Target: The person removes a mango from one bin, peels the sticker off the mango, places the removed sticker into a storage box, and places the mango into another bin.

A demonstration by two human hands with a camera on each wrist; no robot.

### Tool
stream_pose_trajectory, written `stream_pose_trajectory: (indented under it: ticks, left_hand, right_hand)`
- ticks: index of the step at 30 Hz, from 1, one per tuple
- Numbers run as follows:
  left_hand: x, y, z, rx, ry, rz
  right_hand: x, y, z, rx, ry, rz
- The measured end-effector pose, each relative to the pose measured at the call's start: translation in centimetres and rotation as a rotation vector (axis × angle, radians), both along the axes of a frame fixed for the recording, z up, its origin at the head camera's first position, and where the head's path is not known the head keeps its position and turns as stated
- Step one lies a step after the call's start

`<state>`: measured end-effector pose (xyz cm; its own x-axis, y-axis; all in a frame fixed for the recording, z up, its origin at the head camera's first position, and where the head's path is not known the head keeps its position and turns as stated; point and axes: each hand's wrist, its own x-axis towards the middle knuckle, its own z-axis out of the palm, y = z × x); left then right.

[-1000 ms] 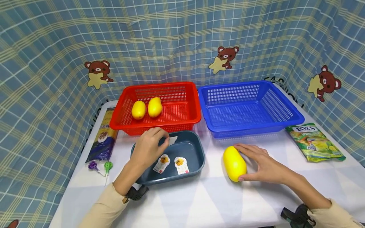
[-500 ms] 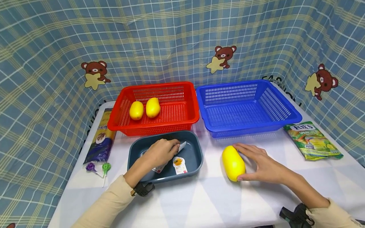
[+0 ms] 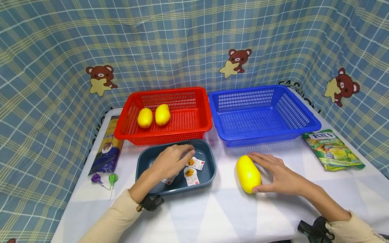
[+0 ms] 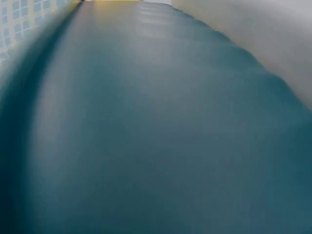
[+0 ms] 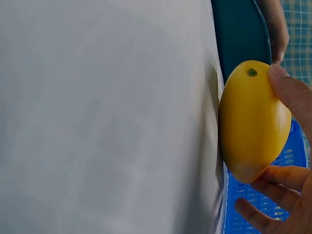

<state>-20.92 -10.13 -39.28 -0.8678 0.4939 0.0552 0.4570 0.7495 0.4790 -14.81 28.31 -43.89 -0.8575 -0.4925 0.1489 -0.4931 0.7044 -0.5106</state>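
My left hand [image 3: 171, 160] reaches into the dark teal tray [image 3: 170, 192], thumb and index finger apart close over a small food-picture card [image 3: 196, 163]. A second such card [image 3: 191, 177] lies just in front, and another [image 3: 169, 180] is partly hidden under the hand. Only blurred teal tray surface [image 4: 161, 122] fills most of the left wrist view. My right hand [image 3: 278, 175] holds a yellow mango [image 3: 248, 174] on the white cloth, thumb at its near end and fingers at its far end. In the right wrist view the mango [image 5: 253, 122] shows its stem spot.
Two yellow mangoes [image 3: 154, 116] lie in the red basket [image 3: 164, 136]. Beside it stands a blue basket [image 3: 252, 118]. On the left are a long blue-and-gold packet [image 3: 106, 148] and two lollipops [image 3: 104, 179]; on the right, a green FOX'S bag [image 3: 332, 150].
My left hand has moved right and down into the tray. The card that stood tilted at its fingers now lies flat. My right hand and the mango have stayed in place.
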Motion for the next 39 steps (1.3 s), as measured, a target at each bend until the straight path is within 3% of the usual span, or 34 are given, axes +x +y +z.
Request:
stream_pose_trajectory:
  ticks: [4,11,24,30,39]
  left_hand:
    - [0.6,0.3,0.8,0.094,0.018,-0.018]
    - [1.8,1.9,1.5,0.248,0.079,-0.113]
    - [3.2,5.1,0.5,0.287,0.192,-0.223]
    - [3.2,4.0,1.1,0.296,0.204,-0.143]
    - [2.0,-1.5,2.1,0.335,0.288,0.015]
  right_hand:
    - [0.0,0.0,0.0,-0.003,-0.001,0.0]
    - [-0.1,0.0,-0.2,-0.01,0.003,0.001]
    - [0.0,0.2,-0.3,-0.03,0.0,0.026]
    - [0.0,-0.1,-0.4,-0.026,-0.011,0.03]
    - [0.1,0.1,-0.4,-0.017,-0.012,0.012]
